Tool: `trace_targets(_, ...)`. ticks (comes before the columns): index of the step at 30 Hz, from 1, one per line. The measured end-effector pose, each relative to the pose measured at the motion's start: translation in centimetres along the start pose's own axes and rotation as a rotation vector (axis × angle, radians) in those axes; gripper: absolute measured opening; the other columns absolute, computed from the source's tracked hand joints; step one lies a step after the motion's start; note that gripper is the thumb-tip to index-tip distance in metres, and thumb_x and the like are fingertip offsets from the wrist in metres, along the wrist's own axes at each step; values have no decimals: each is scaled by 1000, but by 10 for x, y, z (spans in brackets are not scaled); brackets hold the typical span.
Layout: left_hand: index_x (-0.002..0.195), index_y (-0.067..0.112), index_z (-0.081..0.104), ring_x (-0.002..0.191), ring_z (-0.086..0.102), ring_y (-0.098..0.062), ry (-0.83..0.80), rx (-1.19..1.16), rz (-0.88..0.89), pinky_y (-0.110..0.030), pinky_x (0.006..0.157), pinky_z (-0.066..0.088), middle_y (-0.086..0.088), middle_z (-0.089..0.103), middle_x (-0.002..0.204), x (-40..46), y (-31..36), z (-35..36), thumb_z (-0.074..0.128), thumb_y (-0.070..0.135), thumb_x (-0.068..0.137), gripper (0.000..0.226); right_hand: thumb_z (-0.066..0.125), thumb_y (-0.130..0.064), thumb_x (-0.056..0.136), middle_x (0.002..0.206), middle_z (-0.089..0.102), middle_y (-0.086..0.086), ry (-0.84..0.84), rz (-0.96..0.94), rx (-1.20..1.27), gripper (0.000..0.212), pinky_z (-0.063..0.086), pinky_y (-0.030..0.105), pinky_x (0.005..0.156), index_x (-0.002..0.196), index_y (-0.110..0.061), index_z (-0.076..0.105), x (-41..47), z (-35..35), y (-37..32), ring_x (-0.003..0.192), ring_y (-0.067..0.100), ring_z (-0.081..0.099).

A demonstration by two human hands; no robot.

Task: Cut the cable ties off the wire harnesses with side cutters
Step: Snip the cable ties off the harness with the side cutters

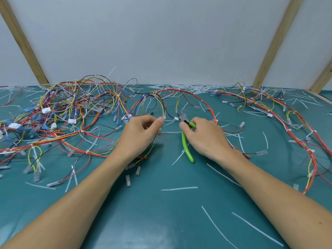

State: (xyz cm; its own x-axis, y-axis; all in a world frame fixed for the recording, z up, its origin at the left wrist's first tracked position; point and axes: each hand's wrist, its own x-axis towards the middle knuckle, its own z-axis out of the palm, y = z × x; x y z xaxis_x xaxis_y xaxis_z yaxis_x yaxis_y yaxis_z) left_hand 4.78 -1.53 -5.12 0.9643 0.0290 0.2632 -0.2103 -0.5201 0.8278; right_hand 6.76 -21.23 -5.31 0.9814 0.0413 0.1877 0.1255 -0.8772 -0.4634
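1. Wire harness (188, 95): a thin loom of red, yellow, blue and black leads arching over the green mat (161, 221), rising from between the two hands and running off to the right, with white cable ties (201, 101) cinched round it at intervals.
2. Handling, as a judgement: light and limp, springy in its curve; best pinched just beside a tie so the strap stands clear of the insulation.
3. Left hand (142, 135): fingers curled, thumb and forefinger pinching a few fine leads.
4. Right hand (204, 137): fingers wrapped round the green-handled side cutters (186, 141), jaws pointing up toward the loom; whether the jaws are parted cannot be told.
5. Surroundings: a tangled harness heap (62, 112) to the left, and snipped white tie tails (179, 188) littering the mat.
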Motion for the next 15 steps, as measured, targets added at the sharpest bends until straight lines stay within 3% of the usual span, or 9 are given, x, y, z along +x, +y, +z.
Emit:
trace_targets(3, 77, 22, 73, 43, 38, 0, -81, -117, 55, -11, 47, 29, 5, 61, 58, -3, 5, 1, 60, 33, 100, 28, 35, -55, 102, 75, 60, 7, 28, -63, -117, 51, 37, 39, 65, 71, -19, 51, -1, -3, -2, 82, 39, 58)
trace_targets(6, 80, 16, 73, 49, 37, -2, 41, -219, 72, -15, 49, 29, 6, 46, 55, 1, 4, -1, 57, 25, 102, 29, 34, -45, 104, 67, 53, 6, -14, -119, -194, 51, 36, 39, 64, 63, -18, 49, -2, -9, -1, 81, 39, 56)
trace_targets(10, 87, 17, 74, 52, 38, -8, 238, -318, 47, -21, 50, 30, 9, 48, 55, 7, 0, -6, 47, 31, 107, 36, 46, -50, 99, 61, 57, 0, -79, -269, -202, 49, 37, 36, 59, 62, -18, 54, -8, -8, -4, 74, 31, 56)
trace_targets(15, 102, 19, 72, 53, 40, -11, 200, -360, 76, -23, 51, 33, 6, 55, 59, 5, -1, 0, 43, 28, 108, 31, 54, -56, 93, 73, 66, -8, -3, -395, -173, 40, 39, 30, 60, 71, -28, 71, -12, -7, -11, 77, 20, 58)
